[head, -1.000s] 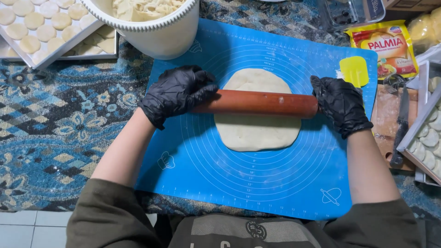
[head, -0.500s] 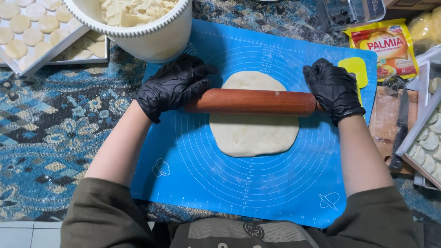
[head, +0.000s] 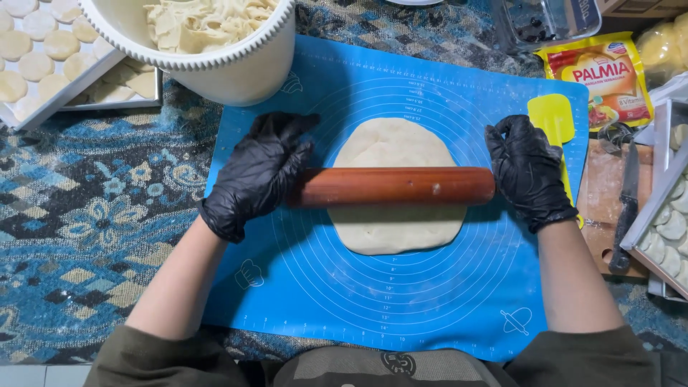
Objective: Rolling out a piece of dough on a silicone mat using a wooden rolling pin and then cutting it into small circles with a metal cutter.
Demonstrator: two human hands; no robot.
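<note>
Top-down view of dough rolling on a blue mat laid over a patterned cloth.

Left hand, black-gloved, palm pressed on the left end of a wooden pin; fingers spread flat rather than curled, so grip loose, bearing down on the pin without closing round it. Right hand, likewise gloved, resting flat on the right end in the same manner.

Pin lying crosswise over the middle of the dough, touching it. Dough centred on the mat's ring markings, already flattened to a rough oval sheet, edges uneven and the near edge fuller than the far; judged partly rolled, with further thinning and evening probably left.

White tub at the mat's far left corner, filled with pale dough scraps. Tray at far left holding rows of cut rounds, and a second tray at right with more rounds: cutting judged well advanced for other sheets, none cut from this one.

Yellow scraper on the mat just beside the right hand. Knife on a wooden board further right. Yellow packet beyond.
</note>
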